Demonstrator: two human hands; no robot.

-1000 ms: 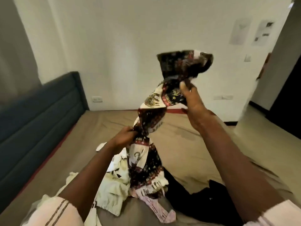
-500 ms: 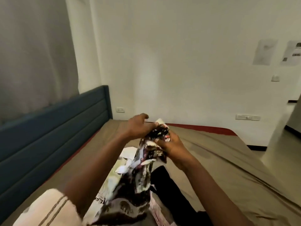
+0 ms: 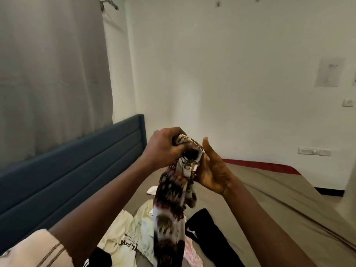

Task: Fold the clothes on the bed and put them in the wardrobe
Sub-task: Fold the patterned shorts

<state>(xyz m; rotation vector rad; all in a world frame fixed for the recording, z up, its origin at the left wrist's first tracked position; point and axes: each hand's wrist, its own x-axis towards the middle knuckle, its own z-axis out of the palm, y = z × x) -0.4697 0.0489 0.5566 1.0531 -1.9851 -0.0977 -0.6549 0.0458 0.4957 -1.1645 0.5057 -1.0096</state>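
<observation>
1. The patterned cloth (image 3: 171,199) is blurred and its print is hard to read. Its lower end is cut off at the bottom edge.
2. It hangs nearly upright above the bed (image 3: 269,199), its top bunched between the hands. The left hand (image 3: 163,149) grips the top. The right hand (image 3: 212,170) curls its fingers on the edge just beside it, thumb raised.
3. The cloth is thin and limp, dark red and white. Below it lie a crumpled cream shirt (image 3: 123,234) and a black garment (image 3: 210,234).
</observation>
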